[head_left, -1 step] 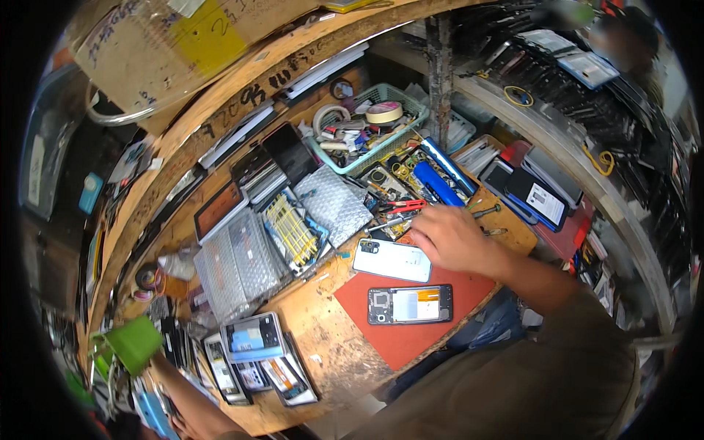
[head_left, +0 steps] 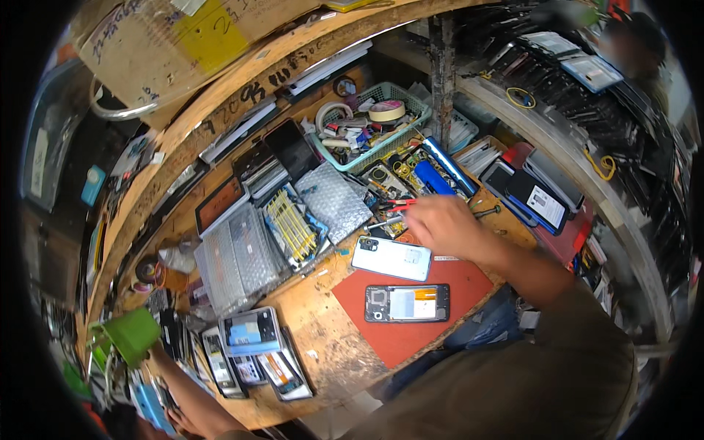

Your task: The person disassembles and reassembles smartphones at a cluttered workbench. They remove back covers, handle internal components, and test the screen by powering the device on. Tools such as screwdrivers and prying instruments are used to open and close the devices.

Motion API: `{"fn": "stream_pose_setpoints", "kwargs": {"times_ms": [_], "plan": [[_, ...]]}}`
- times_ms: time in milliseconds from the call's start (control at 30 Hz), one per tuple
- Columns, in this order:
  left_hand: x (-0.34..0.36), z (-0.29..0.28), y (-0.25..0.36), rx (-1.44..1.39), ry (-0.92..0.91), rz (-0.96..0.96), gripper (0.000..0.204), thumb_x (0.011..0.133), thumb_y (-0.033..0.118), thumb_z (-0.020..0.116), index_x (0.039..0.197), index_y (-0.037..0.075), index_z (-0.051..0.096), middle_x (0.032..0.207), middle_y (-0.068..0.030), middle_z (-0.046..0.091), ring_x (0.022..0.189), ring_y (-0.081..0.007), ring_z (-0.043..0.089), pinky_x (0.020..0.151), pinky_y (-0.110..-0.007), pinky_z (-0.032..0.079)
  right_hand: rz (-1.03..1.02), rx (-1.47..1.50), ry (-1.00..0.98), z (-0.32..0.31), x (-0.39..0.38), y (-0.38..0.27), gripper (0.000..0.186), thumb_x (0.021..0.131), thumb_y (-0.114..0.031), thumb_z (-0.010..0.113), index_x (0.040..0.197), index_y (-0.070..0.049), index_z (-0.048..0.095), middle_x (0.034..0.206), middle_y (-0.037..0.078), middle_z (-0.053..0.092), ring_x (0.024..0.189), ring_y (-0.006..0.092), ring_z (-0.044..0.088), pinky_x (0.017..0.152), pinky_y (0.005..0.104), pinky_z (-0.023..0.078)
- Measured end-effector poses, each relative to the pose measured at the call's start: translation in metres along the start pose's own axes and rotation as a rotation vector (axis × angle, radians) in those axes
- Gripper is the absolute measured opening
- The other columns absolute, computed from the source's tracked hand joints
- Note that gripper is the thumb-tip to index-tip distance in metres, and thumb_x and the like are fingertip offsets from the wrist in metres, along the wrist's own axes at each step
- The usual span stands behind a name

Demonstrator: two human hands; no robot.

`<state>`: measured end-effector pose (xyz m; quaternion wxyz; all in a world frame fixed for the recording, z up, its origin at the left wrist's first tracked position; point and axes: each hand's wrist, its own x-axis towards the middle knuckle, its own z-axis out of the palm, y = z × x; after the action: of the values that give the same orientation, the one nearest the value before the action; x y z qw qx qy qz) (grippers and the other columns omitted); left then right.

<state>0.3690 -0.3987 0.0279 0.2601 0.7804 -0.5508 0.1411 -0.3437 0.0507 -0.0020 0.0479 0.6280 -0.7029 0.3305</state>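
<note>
My right hand hangs over the far edge of the red mat, fingers curled down and closed; whatever they hold is hidden. Beside its fingertips lie red-handled pliers and a slim metal tool. Just nearer is a pale blue phone back cover with a camera cutout. Below that rests a phone with its back off, battery and orange ribbon cable exposed. At the lower left, my left hand reaches beside a tilted green container; its fingers are mostly hidden.
Opened phones are stacked at the bench's near left. Bubble-wrapped packs stand behind them. A green basket holds tape rolls and small parts. Toward the right lie more phones, below a shelf packed with dark devices.
My right hand has shifted slightly left, nearer to the pliers and the metal tool. The whole view has moved a little. The phone and cover lie as before.
</note>
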Motion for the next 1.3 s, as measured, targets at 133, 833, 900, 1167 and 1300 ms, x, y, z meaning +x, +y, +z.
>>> {"fn": "stream_pose_setpoints", "kwargs": {"times_ms": [133,833,900,1167,1300], "plan": [[-0.096,-0.056,-0.002,-0.174,0.164,0.089,0.056,0.110,0.048,0.056,0.104,-0.004,0.075,0.095,-0.0265,0.076,0.090,-0.0461,0.072,0.081,-0.053,0.053,0.015,0.302,0.114,0.013,0.107,0.070,0.023,0.103,-0.014,0.053,0.103,0.002,0.069,0.095,0.027,0.074,0.089,0.0483,0.073,0.081,0.0563,0.057],[-0.556,-0.208,0.265,-1.235,-0.657,0.335,0.033,0.097,0.007,0.080,0.126,-0.004,0.067,0.114,-0.0183,0.071,0.090,-0.0258,0.072,0.077,-0.035,0.058,0.138,1.126,-0.663,-0.042,0.027,-0.032,0.018,0.114,-0.018,0.057,0.127,-0.006,0.062,0.091,0.003,0.066,0.065,0.0064,0.063,0.056,0.0243,0.055],[-0.571,-0.201,0.266,-1.299,-0.579,0.349,0.028,0.095,0.004,0.081,0.119,-0.004,0.068,0.100,-0.0156,0.074,0.082,-0.0251,0.073,0.071,-0.036,0.059,0.344,1.198,-0.740,-0.042,-0.030,-0.053,0.032,0.114,-0.024,0.058,0.131,0.002,0.061,0.108,0.011,0.075,0.071,0.0101,0.068,0.064,0.0247,0.058],[-0.576,-0.192,0.235,-1.214,-0.498,0.622,0.011,0.094,0.000,0.077,0.103,-0.001,0.070,0.086,-0.0137,0.072,0.075,-0.0319,0.073,0.067,-0.038,0.058,0.650,1.459,-0.775,-0.037,-0.108,-0.066,0.042,0.114,-0.030,0.060,0.143,0.001,0.055,0.101,0.011,0.073,0.076,0.0122,0.068,0.069,0.0261,0.055],[-0.580,-0.193,0.219,-1.150,-0.570,0.429,0.019,0.105,0.017,0.070,0.098,-0.001,0.069,0.074,-0.0110,0.067,0.060,-0.0243,0.066,0.053,-0.037,0.050,0.282,1.098,-0.635,-0.028,-0.118,-0.089,0.037,0.108,-0.014,0.068,0.142,0.000,0.059,0.100,0.013,0.076,0.086,0.0199,0.075,0.075,0.0321,0.058]]}}
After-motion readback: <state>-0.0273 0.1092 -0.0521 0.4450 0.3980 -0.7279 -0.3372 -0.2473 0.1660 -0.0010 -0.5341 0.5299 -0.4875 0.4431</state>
